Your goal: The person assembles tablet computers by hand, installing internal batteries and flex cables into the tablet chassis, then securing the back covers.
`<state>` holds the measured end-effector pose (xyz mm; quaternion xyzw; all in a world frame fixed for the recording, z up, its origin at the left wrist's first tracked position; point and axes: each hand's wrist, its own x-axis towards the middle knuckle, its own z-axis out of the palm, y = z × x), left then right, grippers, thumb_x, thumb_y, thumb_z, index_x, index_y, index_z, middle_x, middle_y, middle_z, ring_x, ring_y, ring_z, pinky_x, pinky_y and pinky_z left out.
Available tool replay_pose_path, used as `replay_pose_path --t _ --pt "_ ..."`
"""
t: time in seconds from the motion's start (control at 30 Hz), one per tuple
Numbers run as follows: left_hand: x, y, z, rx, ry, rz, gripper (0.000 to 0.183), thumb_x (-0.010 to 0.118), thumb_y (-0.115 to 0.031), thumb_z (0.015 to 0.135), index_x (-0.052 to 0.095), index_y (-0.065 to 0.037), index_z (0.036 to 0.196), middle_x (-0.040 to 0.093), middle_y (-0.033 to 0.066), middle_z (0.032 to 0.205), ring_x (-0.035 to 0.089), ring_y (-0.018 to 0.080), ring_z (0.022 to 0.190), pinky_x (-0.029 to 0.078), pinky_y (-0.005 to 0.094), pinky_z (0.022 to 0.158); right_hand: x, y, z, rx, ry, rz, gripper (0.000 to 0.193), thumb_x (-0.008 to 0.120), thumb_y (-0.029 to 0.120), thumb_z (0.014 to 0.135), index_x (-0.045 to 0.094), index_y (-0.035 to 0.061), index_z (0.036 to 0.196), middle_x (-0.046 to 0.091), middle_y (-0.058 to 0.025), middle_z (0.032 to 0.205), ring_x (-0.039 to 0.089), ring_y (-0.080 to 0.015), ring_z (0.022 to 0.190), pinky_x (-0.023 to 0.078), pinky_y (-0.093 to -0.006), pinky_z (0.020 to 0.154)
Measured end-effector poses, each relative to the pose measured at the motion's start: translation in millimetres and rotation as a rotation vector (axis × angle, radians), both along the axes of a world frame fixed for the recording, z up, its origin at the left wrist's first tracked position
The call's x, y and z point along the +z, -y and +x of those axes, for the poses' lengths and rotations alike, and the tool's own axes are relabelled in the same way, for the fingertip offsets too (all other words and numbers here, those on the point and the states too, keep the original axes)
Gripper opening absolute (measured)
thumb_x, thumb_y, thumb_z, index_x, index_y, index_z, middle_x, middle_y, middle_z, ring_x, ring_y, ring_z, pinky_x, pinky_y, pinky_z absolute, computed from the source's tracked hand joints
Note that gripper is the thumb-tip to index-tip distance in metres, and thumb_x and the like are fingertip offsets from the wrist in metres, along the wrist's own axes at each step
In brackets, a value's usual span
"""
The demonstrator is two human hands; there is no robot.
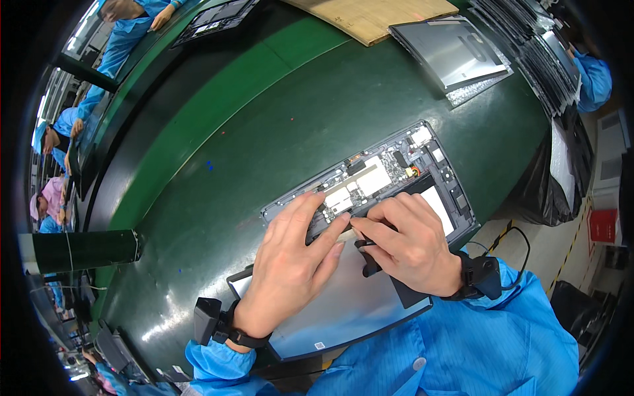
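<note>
Chassis (380, 173) lay open on the bench (244, 145), apparently faced upward for access. The left hand (284, 264), fingers partly apart, seemingly steadied it; the right hand (415, 243), fingers bunched, worked alongside, any grip unconfirmed.

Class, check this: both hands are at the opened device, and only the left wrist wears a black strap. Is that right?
Not quite: the head view shows a black strap on the right wrist too. The left hand and right hand are indeed at the opened device.
</note>
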<state>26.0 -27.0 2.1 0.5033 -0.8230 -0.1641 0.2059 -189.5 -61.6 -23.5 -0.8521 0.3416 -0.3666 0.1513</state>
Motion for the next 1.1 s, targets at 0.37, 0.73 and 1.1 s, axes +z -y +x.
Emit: replay_pose_path --t 0.37,0.73,1.1 --pt "1 -6 2 0.027 -0.023 0.005 0.039 0.074 -0.01 0.085 0.073 -0.006 0.123 0.054 0.0228 0.138 0.053 0.0431 0.13 0.044 0.0501 0.108 0 1 1 0.018 -0.006 0.02 0.049 0.084 0.001 0.058 0.075 0.0053 0.106 0.061 -0.0033 0.09 0.057 -0.0231 0.078 0.041 -0.0369 0.066" --pt "-4 0 3 -0.021 0.037 -0.08 0.042 0.074 -0.013 0.086 0.07 -0.006 0.128 0.057 0.0203 0.134 0.055 0.0393 0.128 0.046 0.0491 0.105 9 -5 -4 0.035 -0.135 0.034 0.048 0.085 0.004 0.064 0.074 0.0038 0.111 0.058 -0.0033 0.093 0.057 -0.0212 0.079 0.043 -0.0355 0.068" --pt "4 14 5 -0.031 0.052 0.045 0.039 0.072 -0.02 0.09 0.073 -0.013 0.129 0.046 0.0183 0.153 0.04 0.0414 0.141 0.035 0.0513 0.115 3 1 -4 0.05 -0.123 0.04 0.045 0.084 0.008 0.065 0.071 0.0028 0.107 0.055 -0.0041 0.096 0.054 -0.0219 0.089 0.04 -0.037 0.075"
